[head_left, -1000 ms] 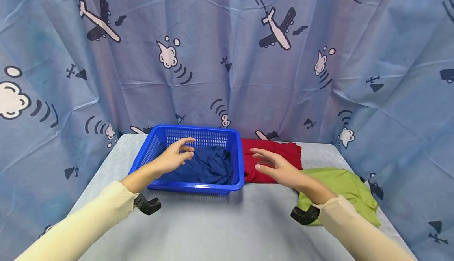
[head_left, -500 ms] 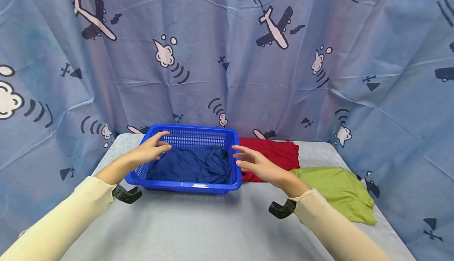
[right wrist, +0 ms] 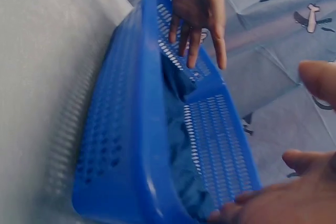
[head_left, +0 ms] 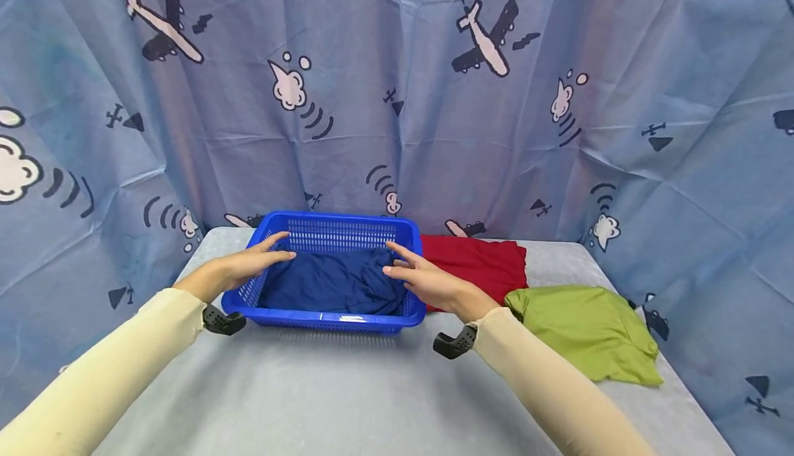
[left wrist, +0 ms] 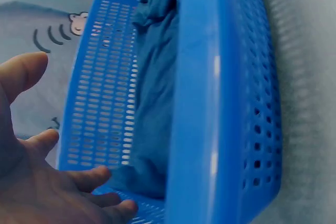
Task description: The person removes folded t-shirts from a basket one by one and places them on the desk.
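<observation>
A blue plastic basket [head_left: 372, 319] with slotted walls stands toward the back of the table, and a dark blue cloth [head_left: 329, 280] lies crumpled inside it. Over the basket's left side is my left hand [head_left: 245, 265], its fingers extended and holding nothing. My right hand [head_left: 431, 282] is over the right side, fingers stretched toward the inside, also holding nothing. In the left wrist view the left fingers [left wrist: 90, 178] overlap the basket's end. The right wrist view shows both hands at opposite ends of the basket, palms facing inward.
Right behind my right hand a folded red cloth [head_left: 477, 263] lies beside the basket. A green cloth [head_left: 589, 332] rests at the table's right edge. A blue printed curtain [head_left: 347, 98] hangs behind and on both sides of the pale table [head_left: 335, 394].
My left hand has moved left from above the basket's middle to its left side. The right hand has come left from over the red cloth to the basket's right side.
</observation>
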Demonstrator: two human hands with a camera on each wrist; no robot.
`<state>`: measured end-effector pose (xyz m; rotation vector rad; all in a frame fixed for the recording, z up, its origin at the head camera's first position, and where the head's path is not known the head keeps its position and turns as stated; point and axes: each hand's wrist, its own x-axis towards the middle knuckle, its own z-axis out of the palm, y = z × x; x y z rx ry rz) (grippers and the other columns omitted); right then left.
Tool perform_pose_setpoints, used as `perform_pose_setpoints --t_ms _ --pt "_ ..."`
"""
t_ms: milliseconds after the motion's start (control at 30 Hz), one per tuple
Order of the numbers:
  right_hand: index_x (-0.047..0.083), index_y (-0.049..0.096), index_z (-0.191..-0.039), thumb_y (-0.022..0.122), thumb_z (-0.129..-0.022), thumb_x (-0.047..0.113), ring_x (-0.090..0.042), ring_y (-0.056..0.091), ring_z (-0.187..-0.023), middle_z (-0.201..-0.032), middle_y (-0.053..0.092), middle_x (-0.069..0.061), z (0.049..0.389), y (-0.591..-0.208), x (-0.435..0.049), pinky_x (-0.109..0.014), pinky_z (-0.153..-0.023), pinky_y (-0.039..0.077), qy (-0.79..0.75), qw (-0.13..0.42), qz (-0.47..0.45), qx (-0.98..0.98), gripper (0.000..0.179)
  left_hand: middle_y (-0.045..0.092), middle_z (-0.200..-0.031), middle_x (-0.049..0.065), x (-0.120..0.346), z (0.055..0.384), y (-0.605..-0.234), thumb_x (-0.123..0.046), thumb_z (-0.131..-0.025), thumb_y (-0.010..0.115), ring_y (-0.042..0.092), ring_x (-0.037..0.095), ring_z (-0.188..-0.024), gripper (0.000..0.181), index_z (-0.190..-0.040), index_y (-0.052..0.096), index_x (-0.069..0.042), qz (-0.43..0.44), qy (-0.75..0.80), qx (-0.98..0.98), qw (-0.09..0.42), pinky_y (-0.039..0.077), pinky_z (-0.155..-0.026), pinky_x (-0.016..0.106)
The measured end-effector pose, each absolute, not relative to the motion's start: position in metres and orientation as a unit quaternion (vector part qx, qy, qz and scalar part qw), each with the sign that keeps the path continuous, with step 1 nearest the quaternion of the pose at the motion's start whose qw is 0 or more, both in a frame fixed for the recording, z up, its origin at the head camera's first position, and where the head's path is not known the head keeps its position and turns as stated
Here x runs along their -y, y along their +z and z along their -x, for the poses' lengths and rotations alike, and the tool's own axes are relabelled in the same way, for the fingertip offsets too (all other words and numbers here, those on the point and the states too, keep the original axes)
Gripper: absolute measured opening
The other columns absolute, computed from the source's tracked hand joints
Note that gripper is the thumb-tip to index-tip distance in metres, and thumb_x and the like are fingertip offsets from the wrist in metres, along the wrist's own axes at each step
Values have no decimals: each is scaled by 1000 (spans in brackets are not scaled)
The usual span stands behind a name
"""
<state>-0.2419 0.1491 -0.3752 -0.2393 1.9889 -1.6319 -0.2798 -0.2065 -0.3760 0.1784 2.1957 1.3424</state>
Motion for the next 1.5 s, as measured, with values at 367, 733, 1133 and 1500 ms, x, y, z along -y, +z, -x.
perform_pose_setpoints --t_ms 367,733,1133,1500 --pt "18 18 -163 64 -97 26 -39 11 -157 -171 9 -16 252 -389 -119 -64 -124 16 -585 228 25 -778 80 -20 -167 23 203 285 -390 -33 -104 48 -9 61 -149 81 -164 -6 -22 -31 514 -800 308 7 -118 75" --pt "14 13 -164 64 -97 27 -39 12 -157 -171 10 -15 269 -404 -110 -65 -123 15 -561 215 -16 -799 86 -12 -167 28 190 289 -397 -33 -103 50 10 63 -148 87 -162 -14 -25 -1 474 -832 290 29 -114 72" --pt "13 -10 -163 64 -97 28 -40 6 -158 -172 -4 -14 267 -412 -99 -64 -123 13 -574 251 -33 -779 100 -5 -166 32 177 280 -398 -22 -101 51 26 56 -145 90 -161 -17 -15 48 487 -837 246 44 -110 58" --pt "15 -13 -163 62 -98 35 -38 2 -159 -172 -10 -10 269 -409 -102 -63 -125 9 -535 259 -32 -804 101 13 -162 36 186 297 -395 -28 -105 44 55 42 -129 79 -160 -6 0 1 404 -867 291 53 -95 39"
